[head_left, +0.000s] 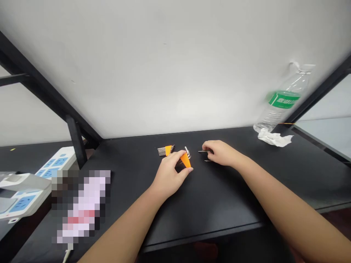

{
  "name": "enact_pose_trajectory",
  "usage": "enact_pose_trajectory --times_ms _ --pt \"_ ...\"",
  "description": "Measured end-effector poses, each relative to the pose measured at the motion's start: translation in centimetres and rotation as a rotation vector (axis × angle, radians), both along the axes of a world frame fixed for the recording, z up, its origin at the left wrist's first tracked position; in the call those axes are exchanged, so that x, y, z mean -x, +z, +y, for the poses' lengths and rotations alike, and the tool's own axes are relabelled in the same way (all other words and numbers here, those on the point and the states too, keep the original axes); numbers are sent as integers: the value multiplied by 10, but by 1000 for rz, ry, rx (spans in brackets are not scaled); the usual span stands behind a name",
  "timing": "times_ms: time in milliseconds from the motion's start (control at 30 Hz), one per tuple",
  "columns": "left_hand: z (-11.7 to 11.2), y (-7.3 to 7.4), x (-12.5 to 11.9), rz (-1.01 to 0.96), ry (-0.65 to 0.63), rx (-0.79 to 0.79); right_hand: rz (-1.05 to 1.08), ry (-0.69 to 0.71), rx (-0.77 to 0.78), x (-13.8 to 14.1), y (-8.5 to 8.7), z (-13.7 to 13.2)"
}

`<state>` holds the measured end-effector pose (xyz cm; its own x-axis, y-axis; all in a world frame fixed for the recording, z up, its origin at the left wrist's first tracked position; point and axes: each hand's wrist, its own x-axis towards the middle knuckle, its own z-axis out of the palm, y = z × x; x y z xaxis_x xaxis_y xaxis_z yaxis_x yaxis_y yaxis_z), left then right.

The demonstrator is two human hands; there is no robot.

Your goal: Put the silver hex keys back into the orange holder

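My left hand (169, 173) is closed on an orange hex key holder (185, 160), which it holds just above the black table (214, 197); metal key ends stick up from the holder. A second orange holder with several dark hex keys (166, 150) lies on the table just behind that hand. To the right, my right hand (221, 152) rests on the table with its fingers curled over thin loose hex keys (203, 151) that stick out to its left.
A clear water bottle with a green label (282, 102) stands at the back right against the white wall, with crumpled white paper (274, 138) at its foot. White power strips (55, 162) lie at the left beside a black frame post (75, 144).
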<state>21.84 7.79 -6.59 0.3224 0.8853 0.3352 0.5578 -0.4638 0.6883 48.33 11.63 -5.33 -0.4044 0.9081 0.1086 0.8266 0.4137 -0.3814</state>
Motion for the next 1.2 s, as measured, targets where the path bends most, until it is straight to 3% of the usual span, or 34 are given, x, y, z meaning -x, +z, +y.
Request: enact_pose_trajectory --times_ms 333,533,767,867,967,1067,1200 --pt "0 1 0 3 -12 -13 -124 25 -49 1 4 -2" --pt "0 0 0 9 -3 -19 44 9 -115 3 11 -6" --pt "1 1 1 -24 11 -12 296 66 -237 2 3 0" --pt "1 2 0 -35 17 -28 440 15 -195 4 3 -1" --pt "0 3 0 -44 33 -23 536 64 -56 7 8 -7" --pt "0 4 0 -59 59 -6 520 156 5 13 16 -17" --pt "0 4 -1 -76 80 3 409 211 -140 20 24 -25"
